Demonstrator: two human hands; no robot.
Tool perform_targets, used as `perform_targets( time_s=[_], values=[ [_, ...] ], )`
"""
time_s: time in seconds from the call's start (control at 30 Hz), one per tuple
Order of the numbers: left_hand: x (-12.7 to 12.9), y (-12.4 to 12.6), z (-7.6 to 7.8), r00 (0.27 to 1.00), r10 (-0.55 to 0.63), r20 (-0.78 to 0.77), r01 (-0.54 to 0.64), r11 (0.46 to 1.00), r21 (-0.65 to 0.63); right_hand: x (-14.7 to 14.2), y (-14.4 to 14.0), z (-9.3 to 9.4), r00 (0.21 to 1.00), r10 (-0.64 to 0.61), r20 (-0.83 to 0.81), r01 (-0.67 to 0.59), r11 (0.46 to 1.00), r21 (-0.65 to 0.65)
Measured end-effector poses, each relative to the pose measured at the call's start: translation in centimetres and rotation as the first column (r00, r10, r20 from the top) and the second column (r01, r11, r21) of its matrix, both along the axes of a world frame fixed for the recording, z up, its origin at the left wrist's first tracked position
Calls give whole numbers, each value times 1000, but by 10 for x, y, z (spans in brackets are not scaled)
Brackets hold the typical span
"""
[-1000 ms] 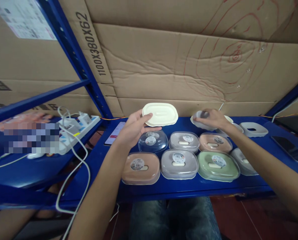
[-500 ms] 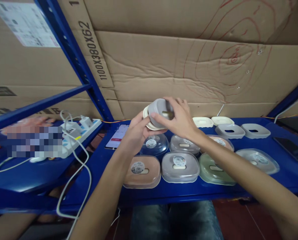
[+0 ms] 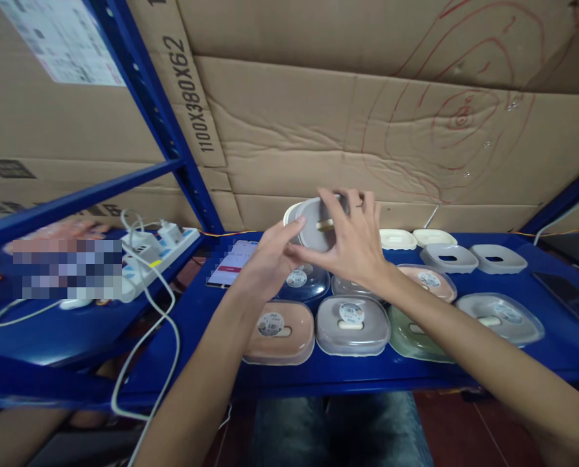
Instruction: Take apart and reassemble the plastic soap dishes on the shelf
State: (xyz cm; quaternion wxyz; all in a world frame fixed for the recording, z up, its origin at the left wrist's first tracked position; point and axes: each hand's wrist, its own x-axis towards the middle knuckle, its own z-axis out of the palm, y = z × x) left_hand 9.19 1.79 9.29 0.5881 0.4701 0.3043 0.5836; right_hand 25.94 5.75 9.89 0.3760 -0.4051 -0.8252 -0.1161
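Both of my hands hold up a small oval plastic dish in the middle of the view. Its grey shell (image 3: 312, 228) faces me, tilted, with a cream strip showing through the slot. Behind it, the rim of a cream tray (image 3: 289, 213) shows at the upper left. My left hand (image 3: 272, 253) is closed on the left side, its thumb on the grey shell. My right hand (image 3: 357, 237) wraps the right side, fingers over the top and thumb underneath. Below lie lidded dishes: a pink one (image 3: 294, 350), a grey one (image 3: 352, 340) and a green one (image 3: 406, 340).
Two cream trays (image 3: 397, 239) and two grey slotted shells (image 3: 499, 258) lie at the back right. A lit phone (image 3: 231, 263) is at the left, a dark phone (image 3: 566, 295) at the right. A power strip (image 3: 172, 253) with cables stands left. Cardboard (image 3: 294, 130) backs the blue table (image 3: 182, 350).
The grey shell has turned to face me more and covers more of the cream tray. My right hand's fingers have spread over the top. The view has shifted slightly.
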Motion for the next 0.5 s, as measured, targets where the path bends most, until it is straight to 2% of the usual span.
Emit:
perform_targets(
  time_s=[0.1,0.2,0.27,0.5],
  values=[
    [3,-1,-2,1000,5,4,-5,999,46,0,-8,7,991,-77,106,81,996,-36],
    [7,-2,-4,998,67,1,-67,997,47,-2,-12,9,982,-94,161,92,996,20],
    [10,-1,-6,995,102,9,-103,994,37,-2,-12,7,982,-96,165,89,995,46],
    [14,3,-8,987,143,69,-145,989,10,-6,-9,1,994,-62,89,61,998,16]
  ],
)
